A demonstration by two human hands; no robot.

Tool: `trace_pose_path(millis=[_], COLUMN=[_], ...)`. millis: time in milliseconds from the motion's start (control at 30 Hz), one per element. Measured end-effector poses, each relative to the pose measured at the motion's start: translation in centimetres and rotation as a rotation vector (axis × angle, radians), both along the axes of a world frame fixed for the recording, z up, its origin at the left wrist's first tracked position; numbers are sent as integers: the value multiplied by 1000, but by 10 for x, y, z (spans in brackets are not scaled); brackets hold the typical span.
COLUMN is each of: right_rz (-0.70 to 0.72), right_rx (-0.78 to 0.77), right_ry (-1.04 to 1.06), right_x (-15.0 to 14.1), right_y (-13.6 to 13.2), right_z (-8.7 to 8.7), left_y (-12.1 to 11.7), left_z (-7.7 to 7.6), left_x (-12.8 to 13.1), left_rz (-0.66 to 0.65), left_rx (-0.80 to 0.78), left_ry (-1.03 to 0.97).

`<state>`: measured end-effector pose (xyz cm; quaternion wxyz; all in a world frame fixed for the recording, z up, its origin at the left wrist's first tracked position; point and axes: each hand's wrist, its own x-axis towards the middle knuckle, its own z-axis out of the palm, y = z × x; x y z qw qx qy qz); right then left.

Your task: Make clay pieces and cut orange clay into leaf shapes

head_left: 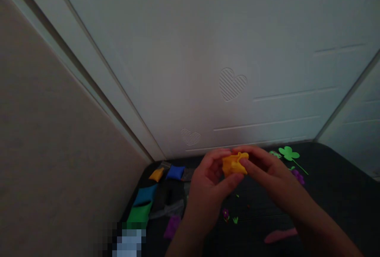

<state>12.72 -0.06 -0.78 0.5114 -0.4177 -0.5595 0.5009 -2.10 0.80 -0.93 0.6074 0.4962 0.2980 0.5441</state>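
Above the dark table, a lump of yellow modelling clay (pixel 234 165) with an uneven, folded surface is held between both my hands. My left hand (pixel 206 188) grips it from the left, thumb underneath and fingers curled behind. From the right, my right hand (pixel 271 172) pinches its edge between thumb and fingers. Below the hands lie a small purple flower (pixel 225 212) and a tiny green grass-like piece (pixel 235 220). A pink tool (pixel 279 235) rests under my right forearm, which covers one end of it.
Orange (pixel 156 174), blue (pixel 175 172), teal (pixel 145 195), green (pixel 139 215) and purple (pixel 172 226) packets lie at the left of the table (pixel 252 233). A green clover shape (pixel 288 153) and purple clusters (pixel 298 176) sit at the right. A white panel (pixel 178 71) stands behind.
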Motion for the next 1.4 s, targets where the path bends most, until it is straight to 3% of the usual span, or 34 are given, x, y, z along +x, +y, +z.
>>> trace_pose_path(millis=[233, 400, 567, 733, 800, 867, 967, 1067, 1200, 1400], right_rz=[30, -56, -148, -265, -243, -132, -7, -77, -22, -91], right_rx=[5, 45, 80, 180, 209, 248, 291, 251, 142, 202], right_ry=[-20, -106, -109, -93, -71, -80, -211, -259, -137, -309], right_x=[-3, -5, -3, 9, 14, 18, 18, 11, 4, 5], right_y=[3, 3, -1, -17, -27, -34, -33, -20, -4, 7], right_z=[-3, -5, 1, 11, 13, 13, 11, 6, -1, -5], left_y=[4, 4, 9, 38, 49, 54, 45, 27, 9, 4], left_z=[0, -2, -2, -16, -22, -24, -19, -10, -3, 3], left_x=[-5, -4, -10, -29, -36, -39, -34, -21, -9, -10], left_rz=[53, 106, 185, 326, 412, 459, 374, 221, 140, 41], left_rx=[-42, -29, -32, -15, -23, -29, -18, 3, 10, 4], left_ry=[251, 305, 253, 109, 55, 18, 31, 114, 162, 242])
